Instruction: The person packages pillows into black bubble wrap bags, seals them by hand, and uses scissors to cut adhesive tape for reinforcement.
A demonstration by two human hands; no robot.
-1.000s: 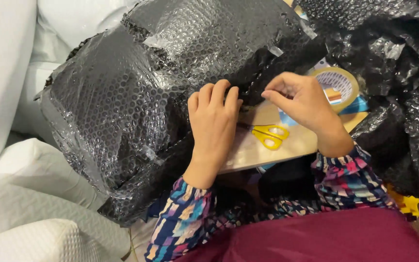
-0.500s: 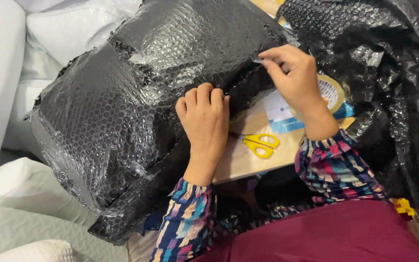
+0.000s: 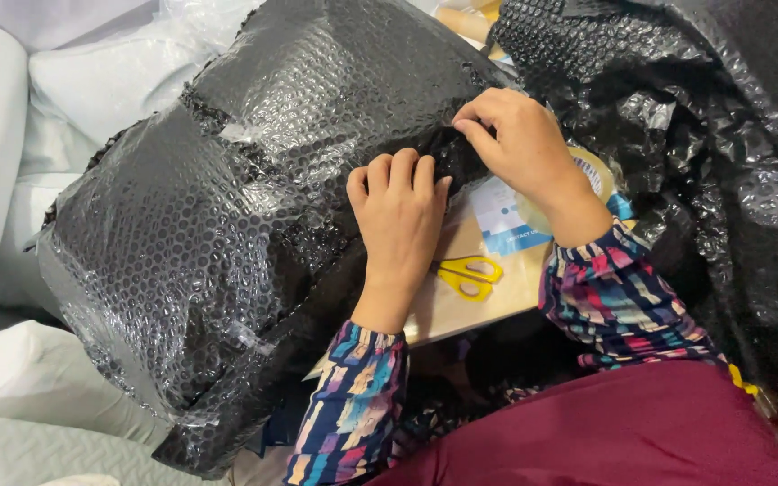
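Note:
A large bundle wrapped in black bubble wrap (image 3: 227,225) fills the left and middle of the head view. My left hand (image 3: 398,220) lies palm down on its right edge, fingers together, pressing the wrap. My right hand (image 3: 520,148) rests just to the right and higher, its fingertips pinched at the wrap's edge; what they pinch is too small to make out. Below the right hand a roll of clear tape (image 3: 587,175) is partly hidden by the wrist. Yellow-handled scissors (image 3: 465,274) lie on a brown cardboard sheet (image 3: 488,297) between my forearms.
More loose black bubble wrap (image 3: 704,135) is heaped at the right. White padded cushions (image 3: 11,180) sit at the left and lower left. A blue and white label (image 3: 502,220) lies on the cardboard. My maroon lap (image 3: 632,432) fills the bottom right.
My right hand has moved up and left from the tape roll onto the wrap's edge. My left hand stays pressed on the bundle. The view has shifted slightly.

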